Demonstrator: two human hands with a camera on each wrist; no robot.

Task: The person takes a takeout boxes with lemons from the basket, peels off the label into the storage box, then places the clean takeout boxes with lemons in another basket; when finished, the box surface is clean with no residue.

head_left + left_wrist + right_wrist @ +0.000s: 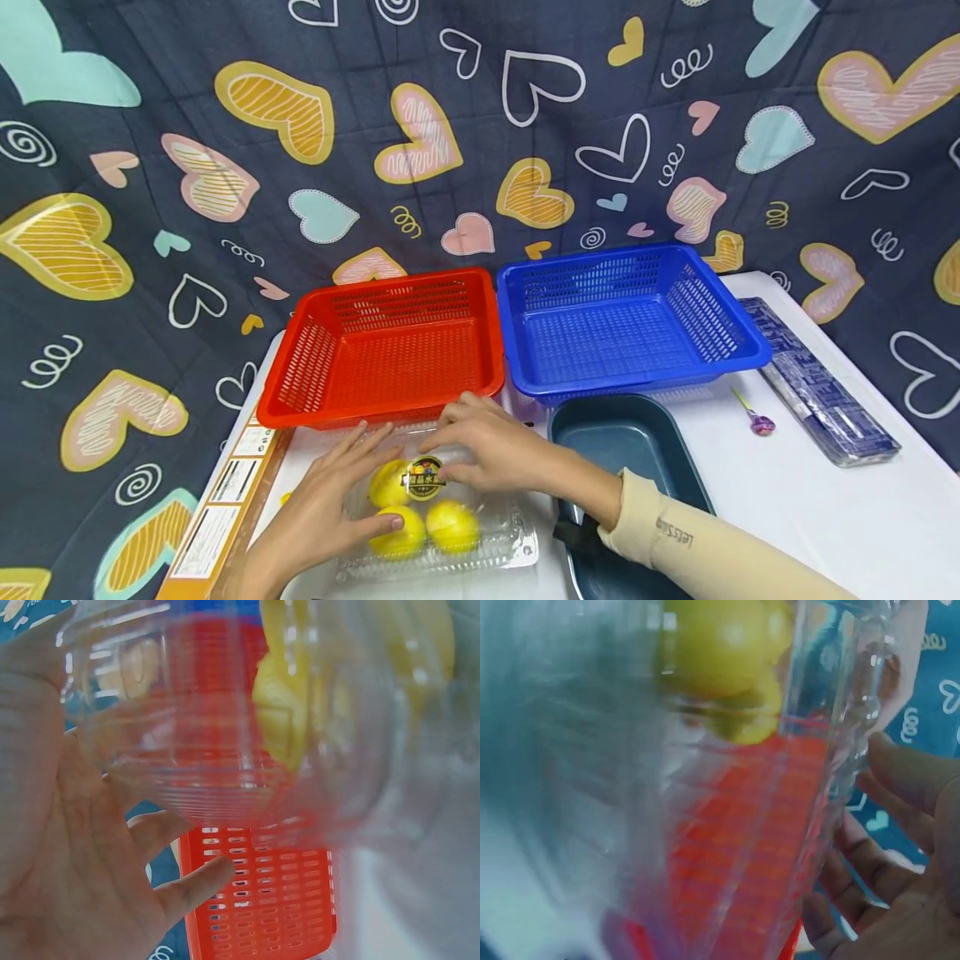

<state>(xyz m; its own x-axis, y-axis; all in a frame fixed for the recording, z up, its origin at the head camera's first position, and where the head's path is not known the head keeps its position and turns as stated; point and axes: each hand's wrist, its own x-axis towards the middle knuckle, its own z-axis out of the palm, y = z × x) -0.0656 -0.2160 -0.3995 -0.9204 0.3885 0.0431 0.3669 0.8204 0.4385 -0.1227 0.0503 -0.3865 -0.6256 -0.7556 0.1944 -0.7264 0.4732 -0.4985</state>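
A clear plastic clamshell box (498, 525) lies on the white table with three round yellow fruits (453, 527) inside. A round black label (424, 477) is stuck on its lid. Along the box's left side my left hand (333, 504) rests with fingers spread and the thumb over the lid. My right hand (491, 442) reaches across the far right part of the lid, fingers loosely bent. In the left wrist view the clear wall (187, 742) stands close beside the palm. The right wrist view has relaxed fingers (877, 862) at the box's ridged edge.
Behind the box stand a red basket (405, 354) and a blue basket (607, 333). A dark teal tray (633, 429) sits under my right forearm. Farther right lie a lollipop (761, 425) and a flat blue package (825, 387). An orange-edged carton (225, 500) is at left.
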